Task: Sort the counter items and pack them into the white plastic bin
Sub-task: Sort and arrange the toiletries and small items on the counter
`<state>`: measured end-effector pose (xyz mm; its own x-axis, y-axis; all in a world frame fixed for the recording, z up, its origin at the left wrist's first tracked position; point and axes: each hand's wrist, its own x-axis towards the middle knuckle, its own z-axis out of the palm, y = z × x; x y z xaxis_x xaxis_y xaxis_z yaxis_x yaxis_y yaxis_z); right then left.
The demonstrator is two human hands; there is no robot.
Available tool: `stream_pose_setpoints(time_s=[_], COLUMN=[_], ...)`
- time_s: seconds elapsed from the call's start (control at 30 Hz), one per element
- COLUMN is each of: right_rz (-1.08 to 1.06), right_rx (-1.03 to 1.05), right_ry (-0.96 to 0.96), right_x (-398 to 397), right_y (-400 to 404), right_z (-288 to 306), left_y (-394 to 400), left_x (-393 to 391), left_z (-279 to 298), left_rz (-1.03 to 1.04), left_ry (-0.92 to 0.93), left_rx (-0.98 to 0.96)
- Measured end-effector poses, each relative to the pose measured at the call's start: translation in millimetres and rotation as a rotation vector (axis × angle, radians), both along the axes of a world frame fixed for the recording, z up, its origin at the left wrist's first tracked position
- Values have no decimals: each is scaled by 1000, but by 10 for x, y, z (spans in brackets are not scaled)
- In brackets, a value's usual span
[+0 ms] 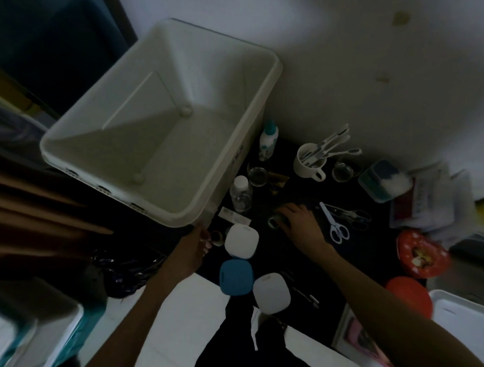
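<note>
The white plastic bin point(160, 120) sits empty at the table's far left, tipped toward us. The left hand point(197, 242) pinches its near rim, likely steadying it. The right hand point(297, 218) lies on something dark; I cannot tell if it grips. Scissors point(334, 223) lie just right. Dark table point(301, 256), dim room, stained white wall point(376, 64).
</note>
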<state>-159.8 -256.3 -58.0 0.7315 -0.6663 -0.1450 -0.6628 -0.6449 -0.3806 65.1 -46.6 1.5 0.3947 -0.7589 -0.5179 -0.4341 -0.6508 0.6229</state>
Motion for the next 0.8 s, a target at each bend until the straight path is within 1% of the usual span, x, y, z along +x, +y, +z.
stream_pose_setpoints(time_s=[0.03,0.1,0.17,0.23,0.33,0.47,0.57,0.67,0.8], right_rz=[31,132,189,159,39,-91,-101,-101,-79], right_rx=[70,248,343,391,419,408,426,436,401], right_ry=[-56,-93,-67,-35,-25,-43,-42,-37,-31], right_x=[57,181,306,421,545,645,676,675,641], right_y=[-3,8,14,38,89,160,144,107,95], right_z=[2,7,-15,-48,-87,-149,-169,-181,-184], left_y=[34,109,155,164,164,100,88,121,173], left_x=[10,7,-13,-55,-136,-243,-246,-230,-209], left_z=[-41,-105,-151,-179,-216,-233,-282,-286,-151], left_rz=[-1,17,69,90,127,198,242,238,212], left_ry=[8,18,26,22,-31,-89,-75,-97,-137], left_rx=[3,-16,-12,-13,-95,-203,-227,-228,-245])
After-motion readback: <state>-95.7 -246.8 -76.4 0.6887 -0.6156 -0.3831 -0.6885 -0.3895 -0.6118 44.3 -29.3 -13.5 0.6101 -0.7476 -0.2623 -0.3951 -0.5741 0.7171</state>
